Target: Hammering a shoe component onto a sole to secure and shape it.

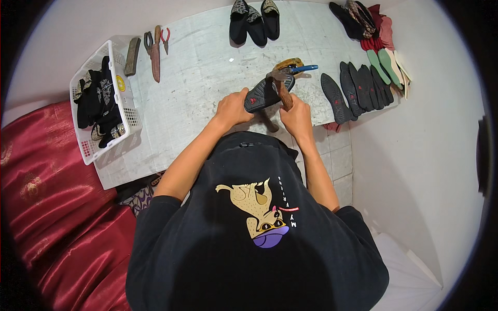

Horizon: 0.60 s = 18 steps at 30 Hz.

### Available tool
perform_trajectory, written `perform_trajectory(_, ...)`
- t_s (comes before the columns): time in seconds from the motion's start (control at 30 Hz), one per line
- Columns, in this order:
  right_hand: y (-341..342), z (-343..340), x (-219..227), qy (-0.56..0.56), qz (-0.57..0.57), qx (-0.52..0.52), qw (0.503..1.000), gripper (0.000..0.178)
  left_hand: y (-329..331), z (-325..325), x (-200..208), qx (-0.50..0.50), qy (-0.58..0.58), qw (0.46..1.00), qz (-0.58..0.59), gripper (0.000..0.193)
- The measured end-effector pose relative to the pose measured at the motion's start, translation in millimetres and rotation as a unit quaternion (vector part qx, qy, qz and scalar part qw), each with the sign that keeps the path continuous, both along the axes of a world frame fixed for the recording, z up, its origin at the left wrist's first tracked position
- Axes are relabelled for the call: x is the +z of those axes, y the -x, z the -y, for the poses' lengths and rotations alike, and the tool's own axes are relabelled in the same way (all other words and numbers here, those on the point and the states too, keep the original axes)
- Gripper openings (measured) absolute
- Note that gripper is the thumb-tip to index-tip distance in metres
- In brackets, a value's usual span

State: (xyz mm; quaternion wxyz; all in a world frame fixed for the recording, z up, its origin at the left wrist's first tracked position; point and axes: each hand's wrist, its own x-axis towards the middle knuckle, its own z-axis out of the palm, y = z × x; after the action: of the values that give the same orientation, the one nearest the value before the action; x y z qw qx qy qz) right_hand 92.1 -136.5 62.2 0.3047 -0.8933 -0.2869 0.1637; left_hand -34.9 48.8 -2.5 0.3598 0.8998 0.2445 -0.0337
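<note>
My left hand (233, 109) is closed around one end of a shoe, whose black ridged sole (259, 97) with a small red mark faces up. In my right hand (297, 120) is the wooden handle of a hammer (284, 92). The hammer's head lies over the far end of the sole; whether it touches cannot be told. Under the shoe, a dark rod-like piece (268, 122) sticks out toward me, mostly hidden. Just beyond the shoe sits a yellowish container (287, 64), with a blue-handled tool (307, 68) lying across it.
On the pale table (192, 62), several black soles (334, 98) and green insoles (389, 65) lie at right. Finished-looking black shoes (255, 23) stand at the back. Scissors (148, 41), red pliers (165, 40) and a white basket (132, 103) of black shoe uppers are at left.
</note>
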Motion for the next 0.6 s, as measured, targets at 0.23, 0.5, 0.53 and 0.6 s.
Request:
perform_trajectory(0.23, -1, 13, -6, -0.023, 0.031, -0.021, 0.999, 0.021, 4, 3, 4, -0.001, 0.006, 1.0, -0.009, 0.056)
perform_trajectory(0.5, -16, 12, -10, -0.02, 0.071, -0.008, 0.997, 0.021, 5, 3, -7, -0.008, -0.019, 1.0, 0.003, 0.06)
perform_trajectory(0.53, -18, 14, -10, -0.034, 0.075, -0.02, 0.996, 0.021, 2, 1, -4, -0.014, -0.024, 1.0, 0.007, 0.061)
perform_trajectory(0.6, -20, 18, -1, 0.021, 0.069, -0.012, 0.997, 0.02, 3, 0, -1, -0.028, -0.021, 0.999, -0.01, 0.062)
